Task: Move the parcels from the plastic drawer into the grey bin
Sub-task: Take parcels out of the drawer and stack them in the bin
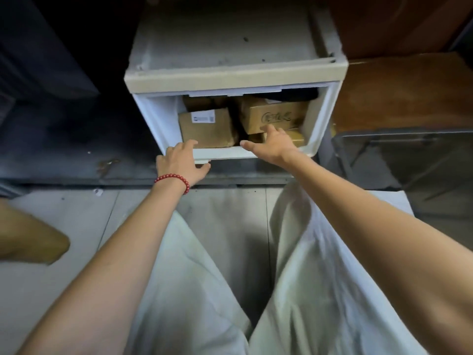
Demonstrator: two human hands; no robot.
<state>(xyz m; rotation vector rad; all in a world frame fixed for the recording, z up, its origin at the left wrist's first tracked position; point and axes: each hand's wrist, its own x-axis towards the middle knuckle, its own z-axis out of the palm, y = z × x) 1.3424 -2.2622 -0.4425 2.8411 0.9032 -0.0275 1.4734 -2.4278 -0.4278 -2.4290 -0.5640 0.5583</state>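
Note:
The white plastic drawer [158, 119] stands pulled out from its cream unit [235, 75]. Inside lie several brown cardboard parcels: one with a white label [204, 126] on the left, one with a printed logo [273, 115] on the right, and a smaller one [297, 138] below it. My left hand [181, 162], with a red bead bracelet, grips the drawer's front edge. My right hand [273, 144] reaches over the front edge with fingers spread, its fingertips touching the logo parcel. The grey bin [409, 160] sits to the right on the floor.
A brown wooden cabinet [404, 93] stands behind the bin. Dark furniture [46, 73] fills the left side. My legs in pale trousers [294, 278] are below the drawer, on a light tiled floor [64, 226]. A tan object [30, 239] lies at the left edge.

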